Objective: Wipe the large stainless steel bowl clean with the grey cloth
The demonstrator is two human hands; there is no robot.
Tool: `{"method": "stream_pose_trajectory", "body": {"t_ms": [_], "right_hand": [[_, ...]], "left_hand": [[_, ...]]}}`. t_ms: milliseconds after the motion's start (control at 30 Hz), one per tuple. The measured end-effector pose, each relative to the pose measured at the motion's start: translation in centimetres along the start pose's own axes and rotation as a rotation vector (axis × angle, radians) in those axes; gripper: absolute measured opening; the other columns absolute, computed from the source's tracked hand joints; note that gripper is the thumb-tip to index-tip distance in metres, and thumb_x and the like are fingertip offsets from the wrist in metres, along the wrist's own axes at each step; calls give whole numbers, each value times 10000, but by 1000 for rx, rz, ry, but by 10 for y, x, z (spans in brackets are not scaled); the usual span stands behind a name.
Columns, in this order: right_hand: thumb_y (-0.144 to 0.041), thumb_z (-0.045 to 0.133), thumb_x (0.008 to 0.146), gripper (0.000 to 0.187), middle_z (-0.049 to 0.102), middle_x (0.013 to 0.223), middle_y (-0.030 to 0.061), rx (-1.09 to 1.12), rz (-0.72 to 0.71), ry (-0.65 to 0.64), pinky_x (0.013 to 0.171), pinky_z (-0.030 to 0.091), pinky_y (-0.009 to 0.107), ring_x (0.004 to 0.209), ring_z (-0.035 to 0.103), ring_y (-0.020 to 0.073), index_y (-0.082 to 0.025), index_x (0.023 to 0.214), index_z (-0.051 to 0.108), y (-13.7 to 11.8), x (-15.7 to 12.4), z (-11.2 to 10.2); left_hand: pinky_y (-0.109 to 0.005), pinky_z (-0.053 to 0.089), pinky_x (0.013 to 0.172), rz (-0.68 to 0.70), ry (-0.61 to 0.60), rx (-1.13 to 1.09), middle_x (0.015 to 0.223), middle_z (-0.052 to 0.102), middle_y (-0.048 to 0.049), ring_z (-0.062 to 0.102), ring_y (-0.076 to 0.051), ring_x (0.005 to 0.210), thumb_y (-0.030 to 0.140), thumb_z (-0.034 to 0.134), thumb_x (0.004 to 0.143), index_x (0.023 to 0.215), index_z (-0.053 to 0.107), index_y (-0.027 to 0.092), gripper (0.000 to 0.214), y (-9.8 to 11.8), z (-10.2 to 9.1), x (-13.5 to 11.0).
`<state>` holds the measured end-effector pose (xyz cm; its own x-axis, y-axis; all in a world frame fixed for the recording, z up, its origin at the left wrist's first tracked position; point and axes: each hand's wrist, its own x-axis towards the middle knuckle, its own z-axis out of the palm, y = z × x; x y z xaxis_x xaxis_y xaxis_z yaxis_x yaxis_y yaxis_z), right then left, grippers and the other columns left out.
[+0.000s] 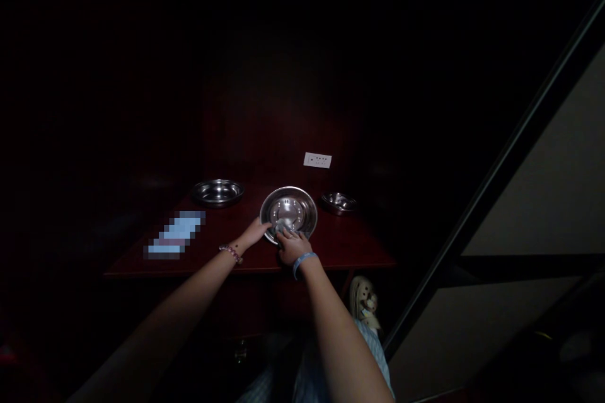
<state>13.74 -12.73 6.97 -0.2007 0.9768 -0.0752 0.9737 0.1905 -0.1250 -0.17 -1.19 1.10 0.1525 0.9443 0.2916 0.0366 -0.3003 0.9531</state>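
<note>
Grip of left hand (256,232) on bowl (289,206)

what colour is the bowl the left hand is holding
The bowl is shiny silver, with bright reflections inside; best seen in the head view.

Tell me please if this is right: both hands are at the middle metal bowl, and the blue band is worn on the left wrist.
Not quite: the head view shows the blue band at the wrist of the right hand, not the left. Both hands, the left hand too, are indeed at the middle metal bowl.
</note>
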Motion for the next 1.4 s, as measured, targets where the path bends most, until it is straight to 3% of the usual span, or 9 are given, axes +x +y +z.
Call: {"method": "stream_pose_trajectory", "body": {"t_ms": [133, 300, 600, 800, 1067, 1400], "right_hand": [[-263, 485, 907, 606, 392, 1641, 33, -62, 57, 25, 1262, 5, 554, 1552, 278, 233, -321, 1509, 493, 12, -1, -1], [-220, 509, 891, 577, 438, 1612, 53, -100, 82, 114, 1265, -71, 525, 1551, 278, 247, -286, 1461, 566, 22, -2, 3], [-273, 366, 996, 571, 267, 1681, 44, -233, 223, 146, 1252, -162, 496, 1597, 104, 244, -222, 1559, 445, 24, 5, 7], [-297, 400, 974, 613, 294, 1668, 118, -182, 160, 105, 1267, -67, 535, 1582, 180, 283, -174, 1573, 420, 12, 3, 13], [-281, 414, 965, 647, 270, 1690, 106, -86, 79, 56, 1254, 146, 495, 1552, 273, 285, -229, 1607, 347, -15, 3, 15], [-346, 441, 988, 640, 289, 1684, 120, -47, 73, 82, 1252, 169, 468, 1541, 290, 298, -211, 1606, 347, -21, -1, 12]], "left_hand": [[-506, 500, 1093, -8, 1, -7, 1107, 790, -142, 711, -329, 1143, 165, 608, 703, 1036, 712, 121, 352, -1, 1, 1], [-509, 459, 1139, 17, 9, 1, 1137, 788, -123, 690, -323, 1187, 143, 603, 701, 1070, 708, 145, 384, -1, 1, 1], [-493, 460, 1142, 13, -13, -23, 1162, 779, -130, 681, -320, 1206, 143, 591, 711, 1046, 719, 129, 359, -11, 0, 4], [-492, 460, 1141, 13, 4, -25, 1166, 778, -137, 687, -327, 1192, 159, 598, 703, 1068, 707, 124, 382, -7, 2, 3], [-468, 520, 1073, -39, 46, 18, 1090, 792, -140, 722, -317, 1106, 157, 607, 695, 1086, 695, 104, 404, 6, 1, -2], [-473, 503, 1087, -4, 51, 4, 1084, 791, -132, 713, -312, 1124, 181, 624, 699, 1098, 696, 111, 412, 5, 0, -1]]}}
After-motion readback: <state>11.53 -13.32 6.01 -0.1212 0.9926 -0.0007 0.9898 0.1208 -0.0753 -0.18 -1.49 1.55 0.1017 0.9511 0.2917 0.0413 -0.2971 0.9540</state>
